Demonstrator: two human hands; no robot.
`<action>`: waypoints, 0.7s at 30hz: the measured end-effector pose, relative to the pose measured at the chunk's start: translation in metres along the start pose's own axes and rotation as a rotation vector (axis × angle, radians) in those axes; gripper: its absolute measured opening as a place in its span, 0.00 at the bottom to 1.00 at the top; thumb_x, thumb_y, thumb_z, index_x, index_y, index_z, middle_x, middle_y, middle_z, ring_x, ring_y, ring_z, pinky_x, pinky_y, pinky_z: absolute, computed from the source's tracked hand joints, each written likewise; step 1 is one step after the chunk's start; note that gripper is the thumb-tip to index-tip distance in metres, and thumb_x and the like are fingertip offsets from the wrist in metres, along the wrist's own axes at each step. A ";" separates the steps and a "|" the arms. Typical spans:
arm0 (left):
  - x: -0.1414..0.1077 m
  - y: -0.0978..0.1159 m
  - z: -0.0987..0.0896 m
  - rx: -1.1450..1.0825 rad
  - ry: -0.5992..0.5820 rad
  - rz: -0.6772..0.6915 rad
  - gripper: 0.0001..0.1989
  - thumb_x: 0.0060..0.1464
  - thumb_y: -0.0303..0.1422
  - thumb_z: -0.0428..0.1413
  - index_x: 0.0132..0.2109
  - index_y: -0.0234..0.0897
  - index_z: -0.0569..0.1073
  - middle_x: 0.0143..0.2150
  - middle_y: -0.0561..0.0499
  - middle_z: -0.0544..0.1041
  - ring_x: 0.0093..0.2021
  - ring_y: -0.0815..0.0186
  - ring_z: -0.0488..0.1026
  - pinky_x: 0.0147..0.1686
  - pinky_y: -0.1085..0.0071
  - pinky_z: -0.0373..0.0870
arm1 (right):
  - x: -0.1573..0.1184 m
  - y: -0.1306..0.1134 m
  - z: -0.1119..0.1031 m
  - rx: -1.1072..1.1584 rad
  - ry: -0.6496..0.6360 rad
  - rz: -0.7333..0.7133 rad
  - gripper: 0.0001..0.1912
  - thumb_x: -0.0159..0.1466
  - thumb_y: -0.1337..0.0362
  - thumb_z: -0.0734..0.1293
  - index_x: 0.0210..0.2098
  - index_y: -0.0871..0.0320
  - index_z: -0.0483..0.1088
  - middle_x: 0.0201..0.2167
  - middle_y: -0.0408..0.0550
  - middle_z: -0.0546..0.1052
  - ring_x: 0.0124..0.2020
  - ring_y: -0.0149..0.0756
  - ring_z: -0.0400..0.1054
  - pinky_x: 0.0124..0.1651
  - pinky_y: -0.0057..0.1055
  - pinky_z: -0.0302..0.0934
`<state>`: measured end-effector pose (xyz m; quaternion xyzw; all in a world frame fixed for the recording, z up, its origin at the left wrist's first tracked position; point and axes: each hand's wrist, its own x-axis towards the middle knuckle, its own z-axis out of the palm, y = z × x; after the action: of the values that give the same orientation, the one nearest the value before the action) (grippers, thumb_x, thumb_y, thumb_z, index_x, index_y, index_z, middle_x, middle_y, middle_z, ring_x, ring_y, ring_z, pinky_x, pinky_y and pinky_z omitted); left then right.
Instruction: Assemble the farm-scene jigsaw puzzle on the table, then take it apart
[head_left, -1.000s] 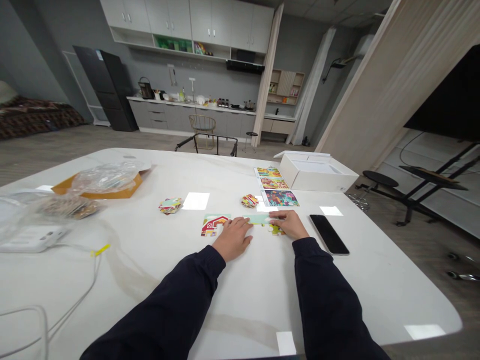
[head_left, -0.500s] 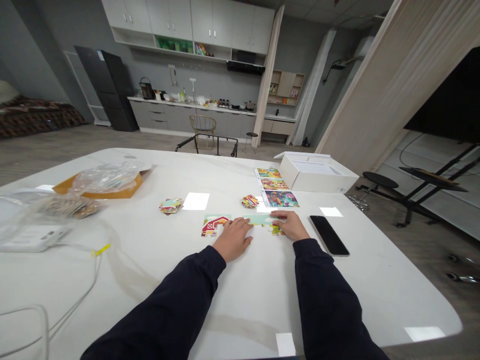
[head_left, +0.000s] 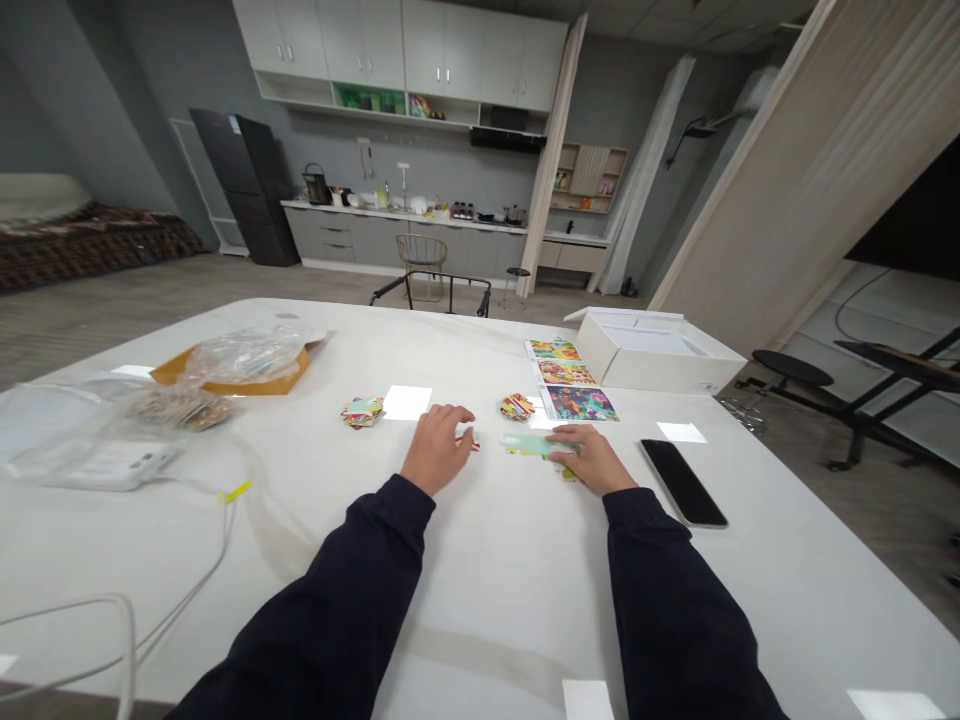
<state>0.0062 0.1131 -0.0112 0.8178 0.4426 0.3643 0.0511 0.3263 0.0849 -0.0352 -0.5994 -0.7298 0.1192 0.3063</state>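
Observation:
My left hand is curled over a puzzle piece with a red barn. Its fingers and thumb are bent around the piece, and most of it is hidden under the palm. On the right, my right hand grips a pale green and yellow strip of puzzle pieces at its right end. The strip lies flat on the table, its right part covered by the fingers. A gap separates the barn piece from the strip. Beyond the hands sit two small piles of puzzle pieces, one at left and one at right.
A picture sheet lies before an open white box. A black phone is right of my right hand. At left are an orange tray with clear plastic, a bag of pieces, a white device and cables.
My left hand has left the strip and moved left onto the barn piece. My right hand stays at the strip's right end. The view has shifted slightly left.

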 end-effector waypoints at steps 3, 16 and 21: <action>-0.001 -0.056 -0.025 0.100 0.087 -0.144 0.08 0.59 0.28 0.55 0.45 0.40 0.72 0.42 0.48 0.78 0.47 0.54 0.73 0.51 0.56 0.68 | 0.000 0.010 0.000 -0.039 -0.029 0.012 0.13 0.58 0.62 0.75 0.43 0.52 0.84 0.52 0.51 0.81 0.55 0.54 0.73 0.62 0.55 0.66; -0.024 -0.156 -0.062 0.282 0.144 -0.464 0.17 0.54 0.43 0.61 0.47 0.41 0.74 0.46 0.43 0.78 0.51 0.47 0.72 0.53 0.53 0.69 | -0.004 0.028 -0.020 -0.115 -0.018 0.104 0.10 0.56 0.59 0.74 0.37 0.53 0.85 0.46 0.52 0.83 0.48 0.51 0.78 0.58 0.46 0.70; -0.024 -0.158 -0.061 0.181 0.197 -0.460 0.21 0.51 0.40 0.63 0.51 0.39 0.72 0.49 0.43 0.77 0.51 0.50 0.73 0.54 0.56 0.70 | -0.005 0.026 -0.019 -0.149 0.002 0.104 0.11 0.56 0.58 0.74 0.38 0.52 0.84 0.46 0.51 0.84 0.48 0.50 0.79 0.56 0.44 0.71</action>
<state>-0.1491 0.1754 -0.0441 0.6576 0.6505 0.3796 0.0159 0.3595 0.0828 -0.0359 -0.6579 -0.7041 0.0797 0.2549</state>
